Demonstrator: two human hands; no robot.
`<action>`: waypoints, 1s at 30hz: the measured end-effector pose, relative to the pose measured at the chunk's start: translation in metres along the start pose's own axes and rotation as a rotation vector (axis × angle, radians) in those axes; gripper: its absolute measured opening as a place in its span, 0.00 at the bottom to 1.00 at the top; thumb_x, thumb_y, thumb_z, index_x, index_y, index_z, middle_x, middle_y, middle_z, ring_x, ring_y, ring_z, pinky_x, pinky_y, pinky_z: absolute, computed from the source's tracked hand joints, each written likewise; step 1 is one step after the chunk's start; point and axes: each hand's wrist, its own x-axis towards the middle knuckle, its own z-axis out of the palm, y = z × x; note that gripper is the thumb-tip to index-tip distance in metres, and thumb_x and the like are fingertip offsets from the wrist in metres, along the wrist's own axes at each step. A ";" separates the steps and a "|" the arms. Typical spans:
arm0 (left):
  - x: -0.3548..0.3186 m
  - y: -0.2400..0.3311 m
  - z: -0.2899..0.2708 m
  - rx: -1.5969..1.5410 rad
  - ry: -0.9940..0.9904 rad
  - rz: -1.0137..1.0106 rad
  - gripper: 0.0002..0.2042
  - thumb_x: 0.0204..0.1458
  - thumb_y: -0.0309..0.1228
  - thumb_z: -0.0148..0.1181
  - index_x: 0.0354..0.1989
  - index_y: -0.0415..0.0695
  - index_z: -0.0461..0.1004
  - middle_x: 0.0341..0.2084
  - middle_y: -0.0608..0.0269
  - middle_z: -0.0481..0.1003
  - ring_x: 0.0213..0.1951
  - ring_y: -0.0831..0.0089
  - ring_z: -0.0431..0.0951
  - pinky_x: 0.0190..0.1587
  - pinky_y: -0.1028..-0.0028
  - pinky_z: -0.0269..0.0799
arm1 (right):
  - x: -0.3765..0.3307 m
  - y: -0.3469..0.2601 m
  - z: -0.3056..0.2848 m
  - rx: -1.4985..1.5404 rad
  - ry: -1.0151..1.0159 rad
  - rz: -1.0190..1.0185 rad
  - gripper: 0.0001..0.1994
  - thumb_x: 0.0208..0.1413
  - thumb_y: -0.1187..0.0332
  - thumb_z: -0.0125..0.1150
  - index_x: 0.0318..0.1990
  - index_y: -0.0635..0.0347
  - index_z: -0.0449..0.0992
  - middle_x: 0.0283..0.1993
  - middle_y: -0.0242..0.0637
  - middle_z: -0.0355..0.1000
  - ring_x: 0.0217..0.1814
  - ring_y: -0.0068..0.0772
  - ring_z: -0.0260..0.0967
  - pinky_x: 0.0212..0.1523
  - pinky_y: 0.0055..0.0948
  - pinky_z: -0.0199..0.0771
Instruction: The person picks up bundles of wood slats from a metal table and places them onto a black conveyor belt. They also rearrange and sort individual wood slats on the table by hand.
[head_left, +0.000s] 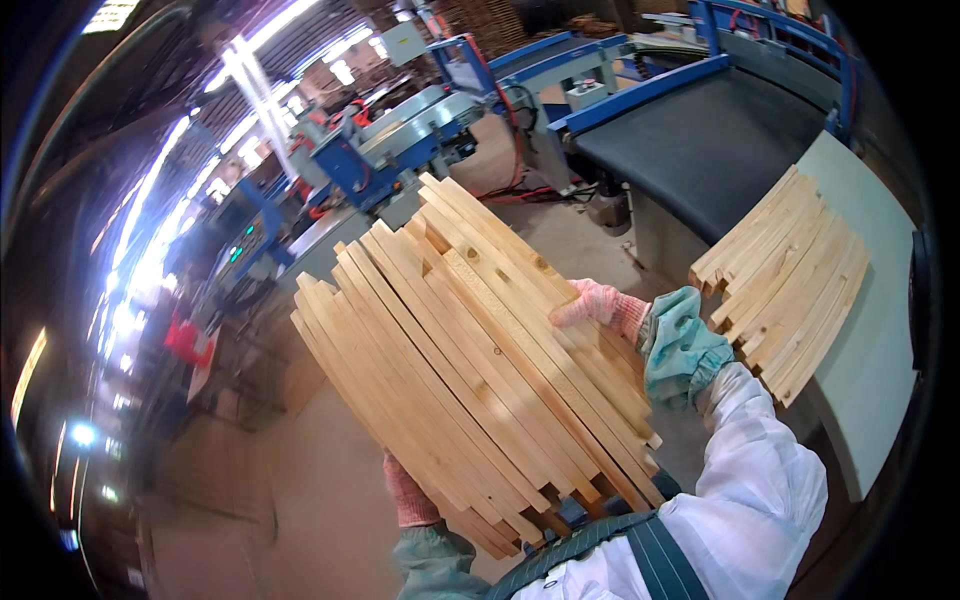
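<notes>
One red object (190, 342) is showing to the left of the bundle of wooden strips (470, 380), and one panel with green lights (243, 243) is standing nearer the bundle's far left corner. One blue-and-grey machine (400, 140) is standing beyond the bundle's far end. Of two gloved hands, the left hand (403, 485) is reaching under the bundle's near left side; the bundle is hiding its fingers, so one cannot tell whether they are closing. The single bundle is resting in front of the person's body, its strips overlapping too closely for an exact count. The right hand (600, 305) is gripping the bundle's right side. One black belt (705, 140) is stretching beyond the bundle to the right. One second group of strips (790, 285), likewise uncounted, is lying right of the bundle on one pale desk (865, 390).
</notes>
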 end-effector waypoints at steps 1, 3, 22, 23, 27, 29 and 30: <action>0.031 -0.004 -0.001 -0.037 -0.011 -0.022 0.33 0.59 0.56 0.47 0.63 0.41 0.58 0.53 0.54 0.69 0.50 0.60 0.73 0.50 0.61 0.74 | 0.012 -0.005 -0.012 -0.012 0.049 -0.015 0.32 0.41 0.72 0.74 0.57 0.62 0.70 0.50 0.36 0.74 0.50 0.29 0.71 0.53 0.31 0.70; 0.090 -0.014 0.020 0.001 -0.070 -0.044 0.34 0.58 0.56 0.49 0.63 0.41 0.58 0.54 0.54 0.69 0.50 0.59 0.73 0.50 0.61 0.74 | 0.034 -0.018 -0.039 -0.046 0.150 -0.059 0.32 0.41 0.71 0.74 0.57 0.62 0.70 0.49 0.36 0.74 0.50 0.28 0.71 0.53 0.30 0.69; 0.504 -0.156 0.293 0.275 -0.931 -0.207 0.25 0.62 0.48 0.45 0.59 0.41 0.64 0.48 0.56 0.75 0.45 0.62 0.78 0.48 0.62 0.76 | 0.032 -0.097 -0.234 0.172 0.974 -0.253 0.27 0.43 0.74 0.68 0.55 0.63 0.71 0.47 0.39 0.75 0.46 0.36 0.74 0.47 0.35 0.75; 0.518 -0.180 0.306 0.238 -0.891 -0.363 0.24 0.61 0.48 0.47 0.57 0.42 0.66 0.46 0.57 0.76 0.43 0.63 0.78 0.46 0.64 0.77 | 0.026 -0.095 -0.230 0.268 1.011 -0.278 0.27 0.43 0.74 0.68 0.55 0.64 0.71 0.47 0.39 0.75 0.47 0.36 0.74 0.48 0.35 0.75; 0.536 -0.243 0.413 0.265 -0.930 -0.692 0.17 0.59 0.42 0.55 0.49 0.42 0.73 0.39 0.65 0.77 0.39 0.73 0.77 0.44 0.72 0.75 | -0.013 -0.094 -0.207 0.405 1.298 -0.354 0.26 0.46 0.75 0.64 0.56 0.67 0.69 0.49 0.43 0.74 0.45 0.39 0.75 0.50 0.35 0.77; 0.526 -0.265 0.456 0.251 -1.068 -0.760 0.16 0.57 0.39 0.58 0.49 0.43 0.73 0.38 0.70 0.76 0.38 0.79 0.75 0.43 0.76 0.72 | -0.042 -0.062 -0.227 0.295 1.479 -0.246 0.25 0.48 0.73 0.63 0.56 0.66 0.68 0.47 0.44 0.75 0.44 0.41 0.76 0.45 0.39 0.79; 0.532 -0.294 0.473 0.230 -1.150 -0.793 0.21 0.57 0.37 0.58 0.57 0.43 0.68 0.45 0.66 0.76 0.47 0.74 0.74 0.51 0.73 0.69 | -0.045 -0.061 -0.226 0.286 1.565 -0.242 0.26 0.48 0.72 0.64 0.57 0.65 0.68 0.47 0.44 0.75 0.44 0.41 0.76 0.44 0.39 0.80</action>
